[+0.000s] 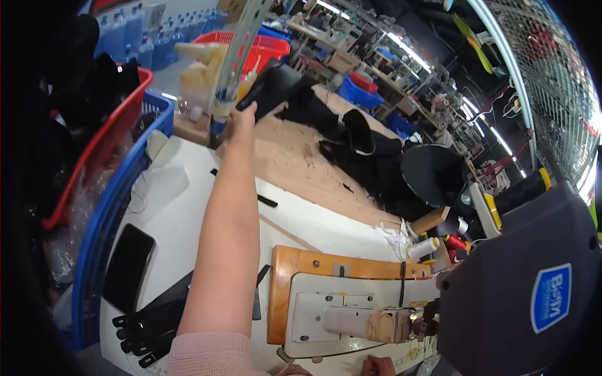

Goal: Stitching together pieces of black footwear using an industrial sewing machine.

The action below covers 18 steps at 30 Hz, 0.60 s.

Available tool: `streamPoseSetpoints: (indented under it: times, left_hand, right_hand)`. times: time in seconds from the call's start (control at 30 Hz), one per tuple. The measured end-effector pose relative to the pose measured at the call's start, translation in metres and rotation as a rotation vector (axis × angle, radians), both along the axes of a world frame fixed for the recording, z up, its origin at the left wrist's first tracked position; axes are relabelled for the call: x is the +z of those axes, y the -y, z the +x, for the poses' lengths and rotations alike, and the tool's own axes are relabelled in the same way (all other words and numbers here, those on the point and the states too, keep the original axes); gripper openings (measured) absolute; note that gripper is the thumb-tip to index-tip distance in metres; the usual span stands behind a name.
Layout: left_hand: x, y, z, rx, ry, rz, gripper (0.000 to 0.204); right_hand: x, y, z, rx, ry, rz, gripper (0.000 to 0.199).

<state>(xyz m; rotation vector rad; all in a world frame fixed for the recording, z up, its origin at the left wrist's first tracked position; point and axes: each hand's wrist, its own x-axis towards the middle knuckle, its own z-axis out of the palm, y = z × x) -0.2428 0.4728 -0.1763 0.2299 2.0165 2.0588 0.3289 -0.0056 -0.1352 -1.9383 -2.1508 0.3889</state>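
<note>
My left arm stretches far across the white table. At its end my left hand (244, 116) is closed on a smooth black curved piece (271, 89), beside a pile of similar black pieces (370, 150) on a brown board. Low in the head view, by the front of the sewing machine (354, 319), only part of my right hand (378, 366) shows. Its fingers look curled, and what they hold, if anything, is hidden. Black straps (153, 329) with slotted ends lie to the left of my forearm.
A black phone (128, 268) lies at the table's left, next to a blue basket (94, 263) and a red basket (88, 163). A clear-wrapped upright pole (233, 69) stands beside my left hand. Thread spools (423, 249) stand behind the dark machine head (514, 282).
</note>
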Motion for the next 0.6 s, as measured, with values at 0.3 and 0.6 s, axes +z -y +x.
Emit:
streamPoseSetpoints:
  times: [0.3, 0.6]
  left_hand:
    - [0.076, 0.007, 0.084, -0.530, 0.648, 0.816, 0.023]
    - [0.177, 0.177, 0.111, -0.938, 0.796, 1.366, 0.023]
  right_hand:
    - [-0.033, -0.001, 0.036, -0.043, 0.027, -0.063, 0.021]
    - [-0.036, -0.012, 0.014, 0.085, -0.081, 0.198, 0.028]
